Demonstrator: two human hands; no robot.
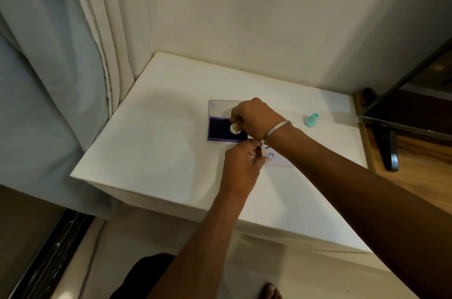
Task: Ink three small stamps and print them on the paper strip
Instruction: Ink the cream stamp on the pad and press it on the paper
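Observation:
My right hand (pixel 256 117) holds a small white stamp (pixel 235 129), its round face down on the dark purple ink pad (pixel 220 131). The pad's clear lid (pixel 220 109) lies open behind it. My left hand (pixel 241 166) pinches the left end of the white paper strip (pixel 278 160), which lies on the white table (pixel 146 147) just in front of the pad. One purple smiley print (pixel 270 156) shows on the strip. A mint-green stamp (pixel 311 120) stands on the table to the right, apart from both hands. No third stamp can be seen.
The table sits in a corner, with a curtain (pixel 61 54) to the left and a white wall (pixel 269 17) behind. A dark stand (pixel 389 142) and wooden floor (pixel 420 166) lie to the right. My bare foot (pixel 272 291) shows below the table's front edge.

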